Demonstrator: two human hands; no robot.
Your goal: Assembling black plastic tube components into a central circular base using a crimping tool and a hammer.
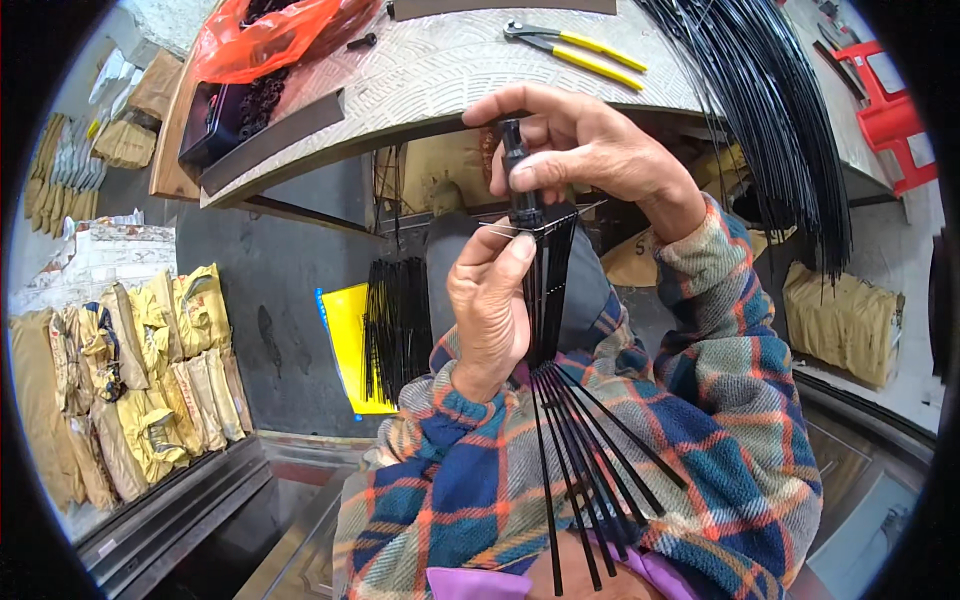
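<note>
Black ribbed frame (pixel 545 300), held over the lap just before the bench edge.
Its smooth, stepped handle (pixel 527 210) is pinched between thumb and fingers of the right hand (pixel 600 150); beneath, the collar, with thin wires jutting sideways, is gripped narrowly by the left hand (pixel 492 305). Slender, straight ribs are gathered below, then fanned across a fuzzy plaid jacket (pixel 440 505). On the pale, swirl-patterned bench (pixel 440 60), pliers (pixel 590 58) with yellow handles are laid, and glossy black rods (pixel 775 110) are draped over its edge. Print is borne by some crumpled, wrapped bundles (pixel 150 375), too small to be read.
</note>
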